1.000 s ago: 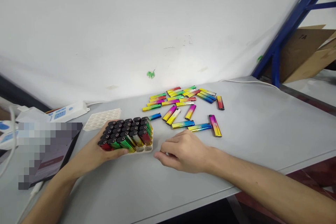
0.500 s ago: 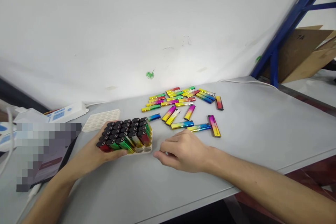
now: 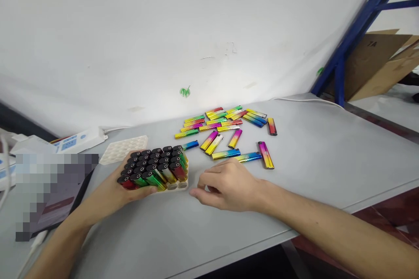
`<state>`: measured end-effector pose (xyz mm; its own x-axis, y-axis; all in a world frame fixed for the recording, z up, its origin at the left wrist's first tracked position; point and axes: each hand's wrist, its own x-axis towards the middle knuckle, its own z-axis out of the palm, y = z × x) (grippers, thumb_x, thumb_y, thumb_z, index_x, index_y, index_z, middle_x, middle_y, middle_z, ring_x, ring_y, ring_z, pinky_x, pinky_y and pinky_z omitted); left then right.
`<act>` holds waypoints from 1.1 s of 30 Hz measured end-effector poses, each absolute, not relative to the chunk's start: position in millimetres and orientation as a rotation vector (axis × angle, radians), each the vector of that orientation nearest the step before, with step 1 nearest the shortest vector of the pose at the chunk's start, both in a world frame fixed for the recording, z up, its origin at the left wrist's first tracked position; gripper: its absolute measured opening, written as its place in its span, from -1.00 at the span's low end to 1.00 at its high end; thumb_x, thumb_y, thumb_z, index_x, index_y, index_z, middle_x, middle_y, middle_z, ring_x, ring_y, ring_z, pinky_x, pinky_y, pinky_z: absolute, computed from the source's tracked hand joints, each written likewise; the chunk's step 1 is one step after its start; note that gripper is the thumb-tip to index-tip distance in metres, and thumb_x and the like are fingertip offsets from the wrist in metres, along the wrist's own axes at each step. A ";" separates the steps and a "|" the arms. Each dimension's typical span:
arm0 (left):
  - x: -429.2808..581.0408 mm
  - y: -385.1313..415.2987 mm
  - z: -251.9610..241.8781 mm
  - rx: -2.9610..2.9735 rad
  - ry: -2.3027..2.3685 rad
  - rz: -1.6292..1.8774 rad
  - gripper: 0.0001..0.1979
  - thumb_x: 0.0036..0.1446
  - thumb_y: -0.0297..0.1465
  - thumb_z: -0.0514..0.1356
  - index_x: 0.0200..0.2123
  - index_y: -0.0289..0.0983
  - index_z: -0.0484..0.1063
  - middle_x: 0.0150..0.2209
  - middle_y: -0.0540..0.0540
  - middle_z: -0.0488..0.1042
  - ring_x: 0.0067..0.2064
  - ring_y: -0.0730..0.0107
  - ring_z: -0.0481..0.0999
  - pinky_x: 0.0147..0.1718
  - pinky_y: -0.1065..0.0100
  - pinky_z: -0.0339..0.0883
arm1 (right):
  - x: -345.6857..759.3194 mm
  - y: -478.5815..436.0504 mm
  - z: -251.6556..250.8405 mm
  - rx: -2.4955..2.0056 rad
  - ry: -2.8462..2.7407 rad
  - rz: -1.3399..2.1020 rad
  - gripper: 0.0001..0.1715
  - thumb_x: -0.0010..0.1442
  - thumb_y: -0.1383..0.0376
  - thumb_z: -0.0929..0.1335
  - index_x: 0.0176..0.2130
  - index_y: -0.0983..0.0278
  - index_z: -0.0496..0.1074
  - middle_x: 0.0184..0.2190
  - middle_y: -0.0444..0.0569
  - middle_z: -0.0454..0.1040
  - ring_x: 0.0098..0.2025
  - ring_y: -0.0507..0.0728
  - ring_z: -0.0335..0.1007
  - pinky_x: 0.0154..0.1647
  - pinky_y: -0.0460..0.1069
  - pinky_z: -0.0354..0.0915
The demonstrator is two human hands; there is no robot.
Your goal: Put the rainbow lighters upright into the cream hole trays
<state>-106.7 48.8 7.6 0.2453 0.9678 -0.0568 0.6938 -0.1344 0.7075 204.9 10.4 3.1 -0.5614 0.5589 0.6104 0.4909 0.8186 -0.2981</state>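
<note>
My left hand (image 3: 113, 189) grips the near left side of a white tray (image 3: 179, 185) packed with several upright rainbow lighters (image 3: 153, 166) with black caps. Two cells at the tray's near right corner show bare. My right hand (image 3: 229, 185) rests on the grey table just right of the tray, fingers loosely curled with the tips near the table top; nothing shows in them. Behind it lies a loose pile of several colourful lighters (image 3: 225, 127), the nearest ones (image 3: 240, 156) just past my knuckles.
An unfilled white tray (image 3: 123, 148) lies behind the full one. A dark tablet and a white power strip (image 3: 78, 140) sit at the left. A white cable (image 3: 304, 100) runs along the back. A blue rack post (image 3: 356, 35) and cardboard boxes (image 3: 382, 63) stand at the right. The table's front edge is close.
The view has drifted slightly. My right hand's fingers have curled a little more beside the tray; my left hand keeps its hold.
</note>
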 end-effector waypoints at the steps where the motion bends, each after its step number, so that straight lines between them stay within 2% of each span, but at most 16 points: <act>1: -106.5 48.7 7.5 1.899 1.516 0.571 -0.11 0.02 -0.04 0.41 0.35 -0.11 0.17 0.21 -0.14 0.49 0.22 0.03 0.48 0.19 0.10 0.41 | 204.8 10.3 2.7 -0.760 -2.260 0.129 -0.53 0.40 0.15 0.27 -0.50 0.27 0.40 -0.67 -0.24 0.27 -0.62 -0.06 0.04 -0.58 -0.07 -0.09; 8: -108.4 48.6 6.7 1.915 1.526 0.557 -0.11 0.01 -0.03 0.41 0.34 -0.12 0.18 0.23 -0.14 0.47 0.24 0.00 0.45 0.21 0.09 0.39 | 204.5 10.6 1.7 -0.730 -2.229 0.133 -0.55 0.38 0.14 0.30 -0.49 0.28 0.44 -0.67 -0.25 0.33 -0.62 -0.06 0.09 -0.58 -0.08 -0.06; 13: -107.7 48.7 7.5 1.899 1.488 0.546 -0.22 0.07 -0.02 0.38 0.30 -0.10 0.26 0.24 -0.11 0.46 0.24 0.07 0.45 0.23 0.12 0.37 | 204.9 10.8 2.6 -0.741 -2.235 0.121 -0.54 0.39 0.15 0.29 -0.50 0.28 0.43 -0.67 -0.24 0.31 -0.62 -0.06 0.07 -0.58 -0.07 -0.07; 17: -105.8 48.0 9.2 1.914 1.479 0.561 -0.19 0.02 -0.01 0.40 0.29 -0.11 0.28 0.22 -0.12 0.47 0.22 0.02 0.47 0.20 0.10 0.40 | 205.9 10.4 3.7 -0.770 -2.274 0.120 -0.52 0.40 0.15 0.27 -0.51 0.27 0.40 -0.67 -0.23 0.28 -0.62 -0.05 0.05 -0.58 -0.07 -0.08; 22: -104.4 47.2 10.7 1.925 1.502 0.546 -0.16 0.05 -0.01 0.39 0.33 -0.11 0.22 0.23 -0.13 0.46 0.25 0.03 0.44 0.24 0.08 0.35 | 206.3 9.9 3.7 -0.775 -2.279 0.103 -0.52 0.41 0.16 0.26 -0.51 0.27 0.38 -0.68 -0.24 0.24 -0.61 -0.04 -0.03 -0.59 -0.07 -0.11; 33: -105.3 47.7 9.0 1.885 1.505 0.576 -0.09 0.01 -0.03 0.41 0.35 -0.10 0.15 0.24 -0.15 0.45 0.22 0.01 0.48 0.20 0.10 0.40 | 206.4 10.7 3.5 -0.794 -2.309 0.102 -0.51 0.42 0.16 0.23 -0.51 0.27 0.37 -0.66 -0.22 0.22 -0.59 -0.03 -0.06 -0.57 -0.06 -0.12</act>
<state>-105.3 47.7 9.0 0.2445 0.9680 -0.0569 0.6829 -0.1303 0.7188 206.4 10.7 3.5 -0.5801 0.5689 0.5829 0.5153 0.8106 -0.2782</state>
